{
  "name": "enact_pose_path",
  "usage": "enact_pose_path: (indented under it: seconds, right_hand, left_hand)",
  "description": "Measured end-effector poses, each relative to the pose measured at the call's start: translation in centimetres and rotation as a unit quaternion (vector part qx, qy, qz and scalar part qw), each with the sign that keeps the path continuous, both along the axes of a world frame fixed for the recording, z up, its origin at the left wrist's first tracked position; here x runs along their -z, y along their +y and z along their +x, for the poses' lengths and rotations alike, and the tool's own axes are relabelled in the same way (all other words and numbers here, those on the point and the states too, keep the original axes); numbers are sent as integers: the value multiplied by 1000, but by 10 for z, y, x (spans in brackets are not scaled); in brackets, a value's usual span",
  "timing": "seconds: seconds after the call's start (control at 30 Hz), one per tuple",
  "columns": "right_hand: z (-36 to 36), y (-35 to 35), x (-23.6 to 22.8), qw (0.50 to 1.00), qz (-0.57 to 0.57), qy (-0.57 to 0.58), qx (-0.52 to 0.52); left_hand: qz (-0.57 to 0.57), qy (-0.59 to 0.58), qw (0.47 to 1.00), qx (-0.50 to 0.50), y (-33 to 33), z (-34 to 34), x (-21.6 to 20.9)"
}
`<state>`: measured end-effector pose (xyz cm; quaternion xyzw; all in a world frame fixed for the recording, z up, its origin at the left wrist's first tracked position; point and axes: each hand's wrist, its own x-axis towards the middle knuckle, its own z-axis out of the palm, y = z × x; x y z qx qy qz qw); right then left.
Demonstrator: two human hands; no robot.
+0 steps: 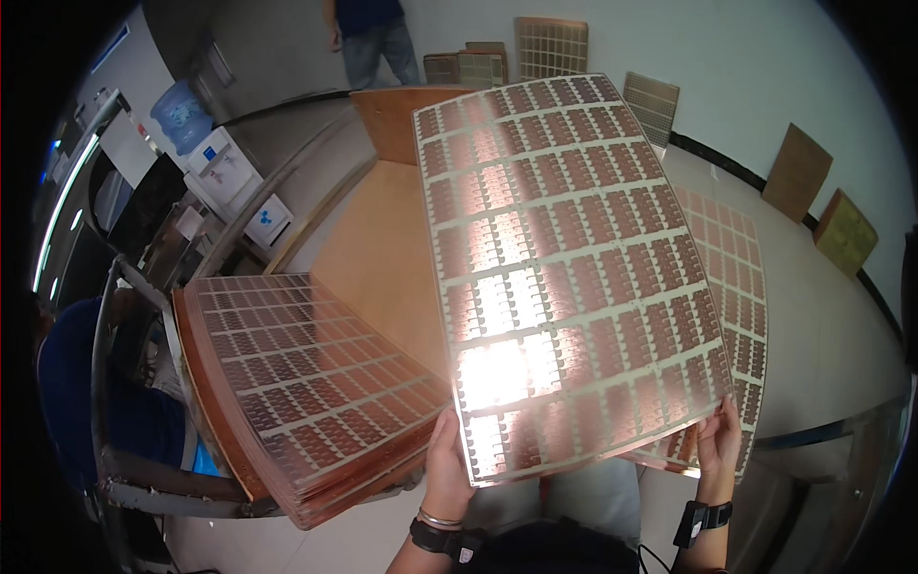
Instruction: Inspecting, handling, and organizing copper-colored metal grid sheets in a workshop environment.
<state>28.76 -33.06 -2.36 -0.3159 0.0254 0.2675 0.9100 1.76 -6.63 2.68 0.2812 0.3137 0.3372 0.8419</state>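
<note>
A large copper-coloured circuit board panel (pixel 612 249), patterned with rows of small units and pale strips, is held up in front of me, tilted and catching a bright glare. My left hand (pixel 448 469) grips its lower left edge, and my right hand (pixel 719 442) grips its lower right corner. The fingertips behind the panel are hidden. To the left lies a thick stack of similar panels (pixel 306 378). Behind the held panel, on the right, more copper panel surface (pixel 732 258) shows, partly covered.
A tan wooden board (pixel 382 239) stretches between the stacks, with an upright brown board (pixel 392 124) behind. A metal frame (pixel 143 478) borders the left stack. Several boards (pixel 552 48) lean on the wall. One person (pixel 373 38) stands far off; another (pixel 115 392) is at left, near a water dispenser (pixel 225 163).
</note>
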Motion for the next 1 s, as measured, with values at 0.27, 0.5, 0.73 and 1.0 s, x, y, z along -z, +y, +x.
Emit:
enact_pose_path:
  seconds: [0.27,0.5,0.73,1.0]
  right_hand:
    - [-5,5,-16,998,-41,-50,-15]
    - [-13,12,-38,991,-97,-87,11]
    - [-14,4,-41,987,-114,-112,29]
    - [-16,-1,-44,986,-105,-126,20]
  left_hand:
    - [43,33,998,-37,7,-1,3]
    - [71,89,991,-75,14,1,8]
    - [130,114,983,-60,21,-6,19]
    - [140,159,975,-66,22,-5,19]
